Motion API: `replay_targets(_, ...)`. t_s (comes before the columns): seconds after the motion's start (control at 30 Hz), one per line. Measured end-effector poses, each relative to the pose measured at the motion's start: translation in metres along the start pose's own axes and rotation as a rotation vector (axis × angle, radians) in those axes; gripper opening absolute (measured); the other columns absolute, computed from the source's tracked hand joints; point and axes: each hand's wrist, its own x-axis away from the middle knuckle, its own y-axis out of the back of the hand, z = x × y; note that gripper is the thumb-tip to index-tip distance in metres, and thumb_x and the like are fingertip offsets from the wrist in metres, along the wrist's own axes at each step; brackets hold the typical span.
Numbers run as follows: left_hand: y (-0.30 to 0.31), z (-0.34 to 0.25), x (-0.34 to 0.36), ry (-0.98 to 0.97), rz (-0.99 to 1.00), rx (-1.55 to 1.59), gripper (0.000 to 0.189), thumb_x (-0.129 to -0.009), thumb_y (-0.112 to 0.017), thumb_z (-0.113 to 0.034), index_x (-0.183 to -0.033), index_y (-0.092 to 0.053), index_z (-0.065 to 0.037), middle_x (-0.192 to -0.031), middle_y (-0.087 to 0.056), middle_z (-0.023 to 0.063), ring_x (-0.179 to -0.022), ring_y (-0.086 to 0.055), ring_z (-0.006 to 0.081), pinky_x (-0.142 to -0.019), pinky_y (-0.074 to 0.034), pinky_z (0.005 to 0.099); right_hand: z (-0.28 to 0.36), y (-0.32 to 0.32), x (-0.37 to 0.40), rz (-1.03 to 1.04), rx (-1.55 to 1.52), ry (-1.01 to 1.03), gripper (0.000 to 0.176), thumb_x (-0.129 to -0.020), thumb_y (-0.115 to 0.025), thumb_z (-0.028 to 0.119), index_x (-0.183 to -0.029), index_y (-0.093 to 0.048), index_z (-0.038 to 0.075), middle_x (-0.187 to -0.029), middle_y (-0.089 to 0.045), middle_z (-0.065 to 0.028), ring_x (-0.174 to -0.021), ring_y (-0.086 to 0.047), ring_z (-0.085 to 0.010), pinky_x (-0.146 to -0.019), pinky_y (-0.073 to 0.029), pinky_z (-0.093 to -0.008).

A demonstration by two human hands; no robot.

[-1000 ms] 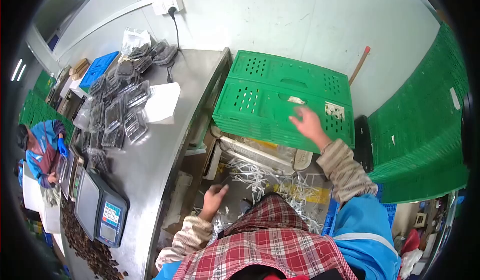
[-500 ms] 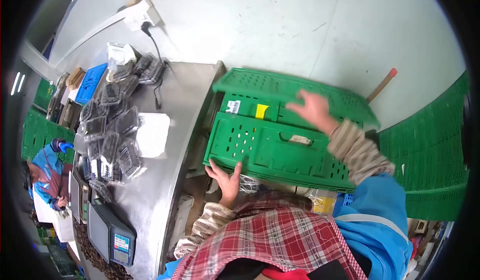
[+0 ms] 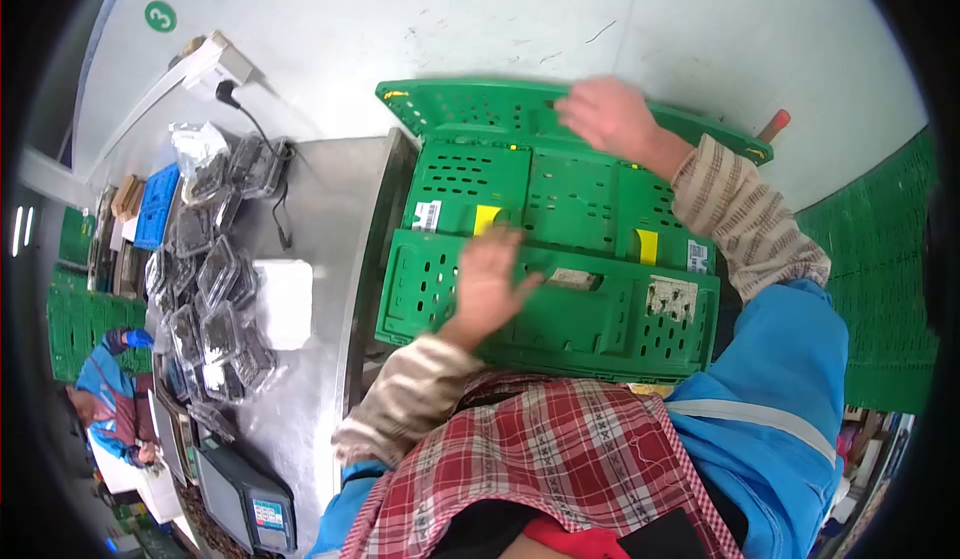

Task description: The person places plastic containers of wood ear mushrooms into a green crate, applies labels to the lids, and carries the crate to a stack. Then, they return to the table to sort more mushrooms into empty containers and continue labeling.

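Observation:
A green folding crate (image 3: 580, 199) lies in front of me, its bottom panel showing yellow tabs and white labels. Its far side panel (image 3: 470, 107) stands raised by the wall, while the near side panel (image 3: 560, 324) is folded inward. At the top edge of the far panel is my right hand (image 3: 612, 119), its fingers bent together over the rim. My left hand (image 3: 490, 284) hovers over or touches the near panel, slightly blurred, with thumb and fingers apart and nothing held.
A metal table (image 3: 335, 199) on the left carries clear plastic boxes (image 3: 220, 334), a white sheet (image 3: 284, 304) and a scale (image 3: 250, 499). Stacked green crates (image 3: 870, 289) stand at right. Another person (image 3: 105, 389) works at far left. A power cord hangs from the wall outlet (image 3: 215, 69).
The far panel has swung up toward the wall, and my right hand has moved up to its rim. My left hand has shifted from the near left edge onto the near panel.

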Motion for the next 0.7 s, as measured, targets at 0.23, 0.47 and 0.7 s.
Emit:
replay_targets(0.23,0.052,-0.047,-0.062,-0.292,0.391,0.044,0.04,-0.075,-0.061,-0.04,-0.071,-0.056,0.0,-0.074,-0.052,0.0141,-0.064,-0.053,0.03,-0.063,-0.046,0.0409,-0.016,0.02,0.025,0.41,-0.036,-0.194,0.016,-0.075,-0.06,0.021,-0.085,-0.054,0.01,-0.077,-0.051,-0.0056,-0.07,-0.056,-0.024,-0.054,-0.046,-0.0367)
replay_targets(0.47,0.141,0.001,-0.121,0.096,1.417,0.821,0.033,-0.087,-0.051,-0.03,-0.091,-0.059,0.001,-0.075,-0.064,0.0111,-0.059,-0.06,0.0181,-0.054,-0.049,0.0302,0.124,-0.022,0.05,0.524,-0.496,-0.187,0.031,-0.07,-0.066,0.023,-0.096,-0.057,0.008,-0.089,-0.054,-0.0063,-0.088,-0.055,-0.0244,-0.068,-0.049,-0.0374)
replay_targets(0.7,0.048,0.077,-0.07,0.356,0.293,0.08,0.038,-0.08,-0.057,-0.035,-0.095,-0.061,0.0,-0.091,-0.06,0.019,-0.085,-0.058,0.0333,-0.076,-0.046,0.0384,0.22,-0.105,0.022,0.595,-0.617,-0.358,0.031,-0.066,-0.069,0.023,-0.087,-0.057,0.004,-0.091,-0.052,-0.0105,-0.092,-0.053,-0.0282,-0.074,-0.047,-0.0404)
